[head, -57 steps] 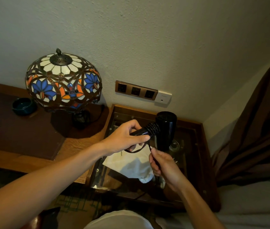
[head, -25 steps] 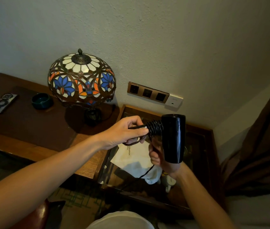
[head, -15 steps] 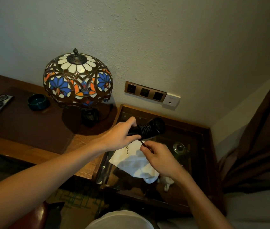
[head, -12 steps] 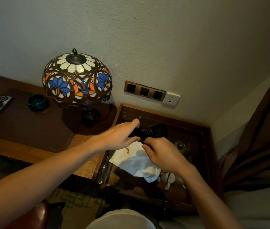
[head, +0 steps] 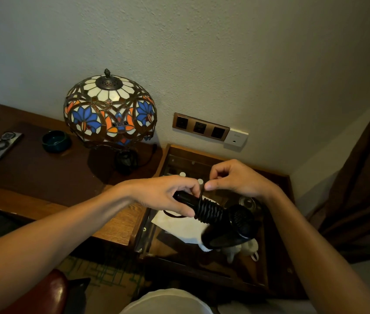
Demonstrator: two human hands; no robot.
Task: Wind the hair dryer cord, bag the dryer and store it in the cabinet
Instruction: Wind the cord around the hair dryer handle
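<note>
A black hair dryer [head: 229, 225] is held over a glass-topped side table [head: 274, 223], its barrel pointing down toward me. Its black cord [head: 209, 209] is coiled tightly around the handle. My left hand [head: 165, 196] grips the end of the handle. My right hand [head: 236, 180] is above the coils and pinches the cord between thumb and forefinger. A white cloth bag [head: 179, 225] lies flat on the glass under the dryer, partly hidden by it.
A stained-glass lamp [head: 109, 109] stands on the wooden desk [head: 32, 173] to the left, with a dark green bowl [head: 56, 141] and a remote [head: 1, 145]. Wall sockets [head: 199, 127] sit behind the side table. A brown curtain [head: 365, 189] hangs on the right.
The dryer has swung round, its barrel now low and toward me. My right hand has moved from below the handle to above it, carrying the cord over the coils.
</note>
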